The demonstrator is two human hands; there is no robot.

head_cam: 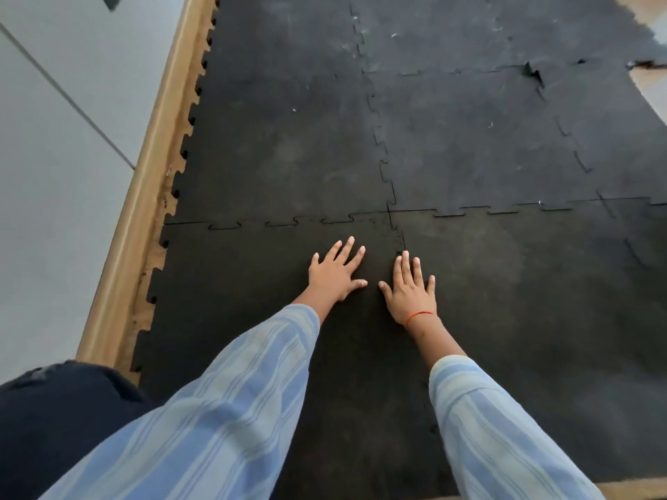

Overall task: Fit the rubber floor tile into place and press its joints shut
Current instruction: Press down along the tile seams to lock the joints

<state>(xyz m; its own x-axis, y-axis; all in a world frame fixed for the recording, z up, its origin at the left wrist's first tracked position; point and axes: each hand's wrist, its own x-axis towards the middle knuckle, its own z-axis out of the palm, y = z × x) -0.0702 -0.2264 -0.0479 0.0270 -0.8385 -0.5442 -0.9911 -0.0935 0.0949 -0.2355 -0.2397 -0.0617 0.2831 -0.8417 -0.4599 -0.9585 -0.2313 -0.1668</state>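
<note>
A black rubber floor tile (231,301) with puzzle-tooth edges lies at the near left, locked into the tile beyond it along a cross joint (281,222). My left hand (335,274) rests flat on this tile, fingers spread, near its far right corner. My right hand (411,286) lies flat with its fingers on the lengthwise joint (403,243) between this tile and the neighbouring tile (523,301) on the right. Both hands hold nothing.
More black tiles (288,120) cover the floor ahead. A raised, lifted joint corner (534,72) shows at the far right. A wooden skirting strip (144,196) and grey wall (54,175) run along the left. Bare floor (649,88) shows at the far right.
</note>
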